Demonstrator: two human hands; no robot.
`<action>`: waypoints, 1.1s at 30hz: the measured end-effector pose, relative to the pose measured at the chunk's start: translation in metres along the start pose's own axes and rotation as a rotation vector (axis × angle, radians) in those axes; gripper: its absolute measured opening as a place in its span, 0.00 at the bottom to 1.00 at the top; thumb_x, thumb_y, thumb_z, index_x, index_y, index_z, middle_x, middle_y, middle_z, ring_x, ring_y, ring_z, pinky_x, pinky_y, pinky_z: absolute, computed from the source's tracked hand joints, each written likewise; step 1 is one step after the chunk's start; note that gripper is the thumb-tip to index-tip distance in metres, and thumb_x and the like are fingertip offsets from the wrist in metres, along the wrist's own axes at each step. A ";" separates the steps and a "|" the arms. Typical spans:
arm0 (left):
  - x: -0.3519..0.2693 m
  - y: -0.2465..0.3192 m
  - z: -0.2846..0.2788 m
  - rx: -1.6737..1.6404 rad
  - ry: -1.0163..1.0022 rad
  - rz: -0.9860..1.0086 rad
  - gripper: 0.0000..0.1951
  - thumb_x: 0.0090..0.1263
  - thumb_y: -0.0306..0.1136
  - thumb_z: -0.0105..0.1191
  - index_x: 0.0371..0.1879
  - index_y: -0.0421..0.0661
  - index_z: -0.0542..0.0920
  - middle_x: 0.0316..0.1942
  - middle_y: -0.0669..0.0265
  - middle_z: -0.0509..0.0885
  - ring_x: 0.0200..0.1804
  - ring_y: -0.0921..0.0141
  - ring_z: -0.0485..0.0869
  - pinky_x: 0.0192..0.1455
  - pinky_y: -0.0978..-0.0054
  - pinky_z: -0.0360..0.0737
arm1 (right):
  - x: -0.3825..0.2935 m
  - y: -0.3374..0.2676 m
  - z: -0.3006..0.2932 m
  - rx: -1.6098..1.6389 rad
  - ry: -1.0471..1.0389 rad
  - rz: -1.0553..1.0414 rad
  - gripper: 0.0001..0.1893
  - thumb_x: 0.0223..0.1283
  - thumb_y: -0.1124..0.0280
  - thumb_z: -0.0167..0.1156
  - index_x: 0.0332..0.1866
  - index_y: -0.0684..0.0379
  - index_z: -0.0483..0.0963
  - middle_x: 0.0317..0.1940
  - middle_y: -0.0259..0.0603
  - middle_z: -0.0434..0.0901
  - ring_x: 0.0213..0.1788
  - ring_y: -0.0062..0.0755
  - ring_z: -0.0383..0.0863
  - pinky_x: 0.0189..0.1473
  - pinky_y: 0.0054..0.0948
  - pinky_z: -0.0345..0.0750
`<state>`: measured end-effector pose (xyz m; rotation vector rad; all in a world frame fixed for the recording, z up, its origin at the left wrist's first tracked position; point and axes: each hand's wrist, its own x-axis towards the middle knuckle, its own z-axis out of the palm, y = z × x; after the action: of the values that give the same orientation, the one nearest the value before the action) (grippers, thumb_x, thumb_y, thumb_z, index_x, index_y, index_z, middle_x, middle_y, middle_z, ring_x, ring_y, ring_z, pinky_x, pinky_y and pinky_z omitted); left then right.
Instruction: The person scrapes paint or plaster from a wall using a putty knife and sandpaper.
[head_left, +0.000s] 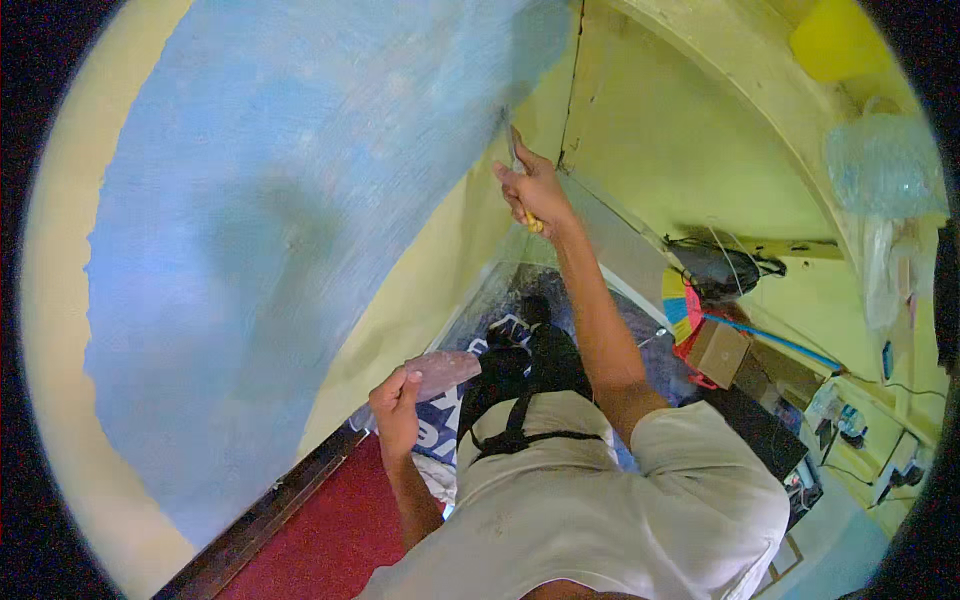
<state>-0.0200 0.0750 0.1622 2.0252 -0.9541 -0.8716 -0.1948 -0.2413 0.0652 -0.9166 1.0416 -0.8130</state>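
My right hand (534, 191) is raised at the wall and grips a slim tool (511, 142) with a yellow handle end; its tip is at the edge of a blue painted patch. The tool looks like a paintbrush or a scraper; I cannot tell which. The patch (300, 195) covers much of the pale yellow wall (420, 277). Lower down, my left hand (397, 409) holds a flat, pinkish, translucent piece (444, 373) by one end, in front of the wall's lower edge.
A dark wooden rail (277, 487) runs along the wall's foot beside a red surface (330, 525). At right are a black bag (712, 266), a cardboard box (718, 352), a blue rod (772, 349) and a multicoloured umbrella-like item (679, 311). Printed cloth (435, 427) lies below.
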 end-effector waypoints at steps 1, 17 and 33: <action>0.004 0.011 0.005 -0.014 -0.002 0.025 0.15 0.71 0.32 0.57 0.24 0.39 0.69 0.21 0.75 0.64 0.28 0.79 0.62 0.30 0.77 0.62 | 0.004 0.002 -0.003 -0.025 -0.001 -0.021 0.39 0.67 0.72 0.59 0.80 0.49 0.49 0.16 0.29 0.67 0.11 0.19 0.59 0.14 0.24 0.62; 0.026 0.009 0.029 -0.066 -0.097 0.019 0.16 0.71 0.31 0.58 0.24 0.37 0.69 0.20 0.74 0.61 0.26 0.79 0.60 0.27 0.77 0.60 | 0.004 -0.010 -0.012 0.013 0.033 0.065 0.41 0.66 0.70 0.61 0.80 0.51 0.47 0.18 0.30 0.69 0.13 0.19 0.62 0.15 0.25 0.63; 0.043 0.028 0.022 -0.044 -0.143 0.011 0.07 0.70 0.28 0.58 0.30 0.37 0.80 0.20 0.74 0.70 0.27 0.80 0.66 0.30 0.78 0.65 | 0.023 0.010 -0.030 0.100 0.048 0.140 0.30 0.66 0.70 0.61 0.72 0.56 0.61 0.17 0.30 0.70 0.13 0.21 0.64 0.15 0.27 0.65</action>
<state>-0.0256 0.0194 0.1625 1.9391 -1.0139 -1.0337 -0.2149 -0.2647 0.0410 -0.7338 1.0845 -0.7662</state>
